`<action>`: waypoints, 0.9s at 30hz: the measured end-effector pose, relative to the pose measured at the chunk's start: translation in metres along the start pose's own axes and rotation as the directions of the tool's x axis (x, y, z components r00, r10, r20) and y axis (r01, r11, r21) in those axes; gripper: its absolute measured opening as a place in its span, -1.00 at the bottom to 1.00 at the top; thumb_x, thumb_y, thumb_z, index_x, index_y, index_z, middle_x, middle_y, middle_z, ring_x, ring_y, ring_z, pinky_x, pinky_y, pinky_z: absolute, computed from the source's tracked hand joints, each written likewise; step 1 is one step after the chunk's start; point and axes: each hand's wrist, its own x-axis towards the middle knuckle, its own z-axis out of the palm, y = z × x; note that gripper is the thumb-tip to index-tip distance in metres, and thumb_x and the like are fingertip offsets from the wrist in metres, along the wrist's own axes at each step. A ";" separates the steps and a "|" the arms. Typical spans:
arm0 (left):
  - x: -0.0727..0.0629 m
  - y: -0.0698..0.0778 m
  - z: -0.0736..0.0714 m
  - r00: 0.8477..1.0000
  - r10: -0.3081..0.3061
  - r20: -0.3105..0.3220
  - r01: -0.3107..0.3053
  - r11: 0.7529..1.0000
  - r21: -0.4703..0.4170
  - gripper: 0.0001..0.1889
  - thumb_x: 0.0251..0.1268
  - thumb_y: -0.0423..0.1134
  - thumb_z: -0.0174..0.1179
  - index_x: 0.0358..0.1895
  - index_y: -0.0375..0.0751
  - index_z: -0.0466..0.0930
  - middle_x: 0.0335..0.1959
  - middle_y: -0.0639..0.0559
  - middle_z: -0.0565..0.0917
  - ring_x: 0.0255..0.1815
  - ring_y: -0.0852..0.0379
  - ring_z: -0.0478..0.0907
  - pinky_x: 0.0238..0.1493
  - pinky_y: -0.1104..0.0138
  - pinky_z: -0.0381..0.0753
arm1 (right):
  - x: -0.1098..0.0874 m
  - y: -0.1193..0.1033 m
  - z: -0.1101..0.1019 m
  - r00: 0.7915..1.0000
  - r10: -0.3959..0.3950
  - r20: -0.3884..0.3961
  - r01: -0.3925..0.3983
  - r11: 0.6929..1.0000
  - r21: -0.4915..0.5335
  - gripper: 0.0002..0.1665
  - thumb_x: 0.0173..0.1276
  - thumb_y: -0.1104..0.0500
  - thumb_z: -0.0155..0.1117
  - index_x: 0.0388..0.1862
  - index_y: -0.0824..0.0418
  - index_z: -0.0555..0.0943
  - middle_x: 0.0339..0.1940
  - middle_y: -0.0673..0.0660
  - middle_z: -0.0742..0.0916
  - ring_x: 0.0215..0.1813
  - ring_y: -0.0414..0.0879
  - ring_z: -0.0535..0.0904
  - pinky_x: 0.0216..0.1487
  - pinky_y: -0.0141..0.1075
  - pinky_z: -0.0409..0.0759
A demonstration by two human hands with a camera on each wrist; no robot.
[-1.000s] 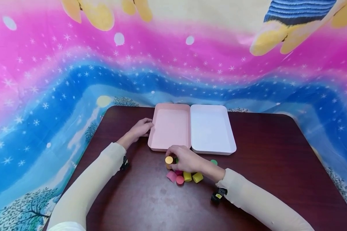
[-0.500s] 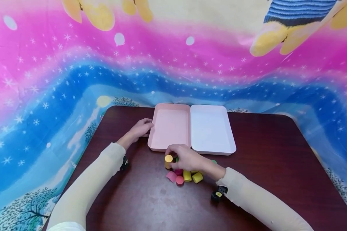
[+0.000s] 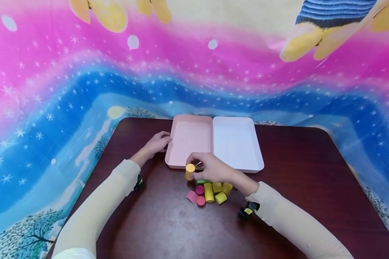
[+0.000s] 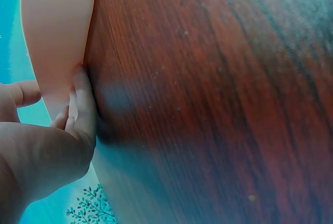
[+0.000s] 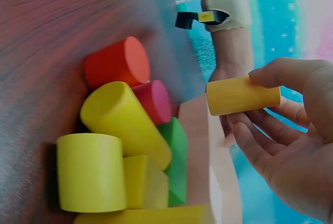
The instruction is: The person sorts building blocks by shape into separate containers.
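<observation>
My right hand (image 3: 212, 168) pinches an orange-yellow cylinder block (image 3: 190, 172) between thumb and fingers, raised above the table by the near edge of the pink tray. In the right wrist view the block (image 5: 242, 95) shows whole, its sides smooth. My left hand (image 3: 157, 142) holds the left wall of the pink tray (image 3: 172, 158); in the left wrist view, fingers (image 4: 85, 101) lie along the wall's outer face. Below my right hand lie loose blocks: yellow cylinders (image 3: 209, 193), a red cylinder (image 3: 201, 201), a magenta cylinder (image 3: 199, 190), a pink block (image 3: 191, 196) and a green block (image 3: 202, 182).
A white tray (image 3: 236, 144) stands against the pink tray's right side, near the far edge of the dark wooden table (image 3: 295, 172). Behind hangs a colourful printed cloth (image 3: 194, 64). Each wrist carries a small black camera.
My right hand has lifted the orange-yellow cylinder block and moved slightly toward the trays, uncovering more yellow and magenta blocks. The left hand stays at the pink tray.
</observation>
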 end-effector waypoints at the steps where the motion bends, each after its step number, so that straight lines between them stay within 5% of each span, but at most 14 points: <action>1: 0.000 0.000 0.000 1.000 0.000 0.000 0.000 1.000 0.000 -0.42 0.67 -0.07 0.01 0.59 -0.23 0.26 0.45 -0.21 0.46 0.40 -0.10 0.51 0.29 -0.01 0.65 | 0.000 -0.002 -0.002 1.000 0.000 -0.004 0.000 1.000 0.008 -0.70 0.36 0.32 0.48 -0.02 0.08 0.63 -0.12 -0.03 0.70 0.05 -0.11 0.67 0.17 -0.11 0.74; 27: 0.001 -0.005 -0.001 1.000 0.020 0.012 -0.020 0.999 -0.038 -0.43 0.70 -0.09 0.00 0.61 -0.25 0.24 0.42 -0.22 0.47 0.38 -0.12 0.53 0.27 0.01 0.67 | -0.004 -0.005 -0.034 0.991 0.044 -0.127 -0.045 0.999 -0.003 -0.67 0.36 0.25 0.52 0.07 0.11 0.68 -0.02 0.01 0.74 0.08 -0.08 0.69 0.18 -0.12 0.72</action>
